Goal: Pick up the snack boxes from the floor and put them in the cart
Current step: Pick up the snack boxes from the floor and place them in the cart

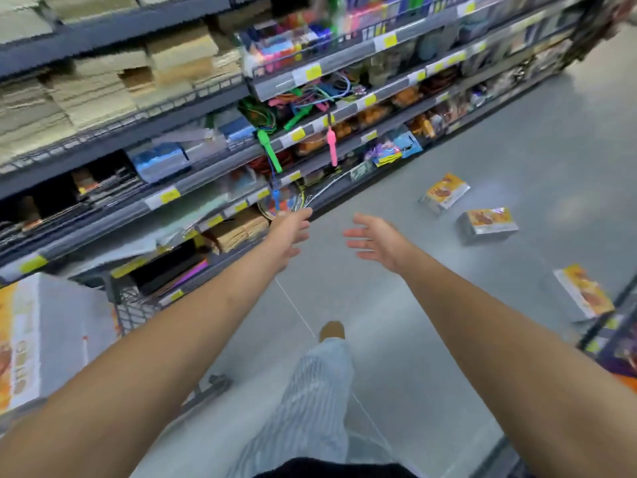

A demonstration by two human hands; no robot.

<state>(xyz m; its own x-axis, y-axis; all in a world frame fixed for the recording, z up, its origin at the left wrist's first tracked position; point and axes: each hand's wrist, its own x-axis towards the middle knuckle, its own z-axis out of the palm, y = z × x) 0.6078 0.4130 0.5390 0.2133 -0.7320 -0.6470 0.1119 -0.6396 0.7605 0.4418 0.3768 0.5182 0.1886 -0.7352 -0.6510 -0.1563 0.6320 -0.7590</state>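
Both of my hands are out in front, fingers spread and holding nothing: the left hand sits low beside the shelves, the right hand hangs over bare floor.

Three boxes are left to collect, all well to the right of my reach. My worry is the left side. The jump ropes dangle off the shelf edge just above that hand, and a careless sweep could snag them and pull stock down. The cart stands close at my left with one snack box in the cart already, so a swinging elbow might shove it. The picture is smeared, so I judge distances poorly. My shoe is stepping forward, and I could tread on the near snack box if I turn right without looking. Flat cartons on smooth floor may also skid away when fingers push at an edge.

The far snack box lies face up, its long axis running diagonally toward the shelf base. The middle snack box, just beside it, lies roughly crosswise to me. The near one lies face up by the right-hand shelving, long axis slanting toward me and to the right.
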